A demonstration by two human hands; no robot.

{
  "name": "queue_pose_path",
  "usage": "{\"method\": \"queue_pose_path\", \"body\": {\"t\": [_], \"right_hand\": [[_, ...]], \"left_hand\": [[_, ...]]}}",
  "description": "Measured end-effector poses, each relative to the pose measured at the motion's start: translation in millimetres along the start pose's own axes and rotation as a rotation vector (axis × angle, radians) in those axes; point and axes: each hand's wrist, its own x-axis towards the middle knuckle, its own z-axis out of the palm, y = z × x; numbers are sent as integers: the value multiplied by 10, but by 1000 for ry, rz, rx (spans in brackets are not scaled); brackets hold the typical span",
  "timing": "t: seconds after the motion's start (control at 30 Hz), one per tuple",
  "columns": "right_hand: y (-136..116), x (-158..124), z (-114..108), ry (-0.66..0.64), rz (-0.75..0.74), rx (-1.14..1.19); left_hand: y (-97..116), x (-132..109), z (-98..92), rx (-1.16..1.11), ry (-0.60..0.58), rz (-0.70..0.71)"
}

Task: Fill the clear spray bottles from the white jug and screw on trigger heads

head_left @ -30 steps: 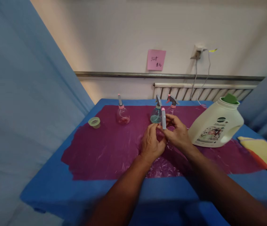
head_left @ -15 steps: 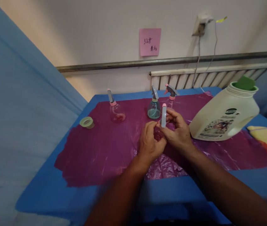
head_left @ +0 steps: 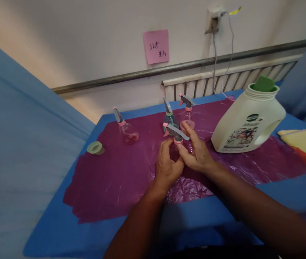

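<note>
Head view: the left hand point(head_left: 166, 166) and right hand point(head_left: 196, 155) both grip a small spray bottle point(head_left: 178, 131) over the purple sheet point(head_left: 109, 180) on the tabletop point(head_left: 61, 230), near a white jug point(head_left: 246, 122).

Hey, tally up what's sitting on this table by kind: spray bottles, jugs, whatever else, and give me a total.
Spray bottles: 4, counting the held spray bottle between the left hand and right hand
White jug: 1
Green cap: 1
Yellow cloth: 1
Total: 7
</note>
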Motion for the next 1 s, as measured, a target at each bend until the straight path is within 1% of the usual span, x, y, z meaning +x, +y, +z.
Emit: {"method": "queue_pose_path", "body": {"t": [0.17, 0.3, 0.37, 0.5, 0.57, 0.7, 0.77, 0.9, 1.0], "right_hand": [[32, 19, 9, 107, 94, -15], [-23, 13, 10, 132, 61, -9], [-57, 7, 6, 110, 38, 14], [-69, 10, 4, 18, 31, 89], [-52, 18, 14, 32, 46, 83], [-29, 26, 26, 133, 88, 30], [-34, 19, 17, 108, 79, 58], [-46, 6, -2, 5, 27, 150], [-49, 17, 0, 29, 40, 120]], "left_hand": [[-58, -27, 32, -18, -3, -87], [-77, -39, 62, -113, 0, -128], [-65, -36, 61, -121, 10, -124], [-41, -26, 44, -127, 16, -113], [-38, -23, 39, -126, 0, -105], [-33, -17, 38, -160, -29, -95], [-25, -11, 36, -170, -35, -98], [-16, -4, 24, -126, -35, -96], [-27, -12, 22, -134, -51, -87]]}}
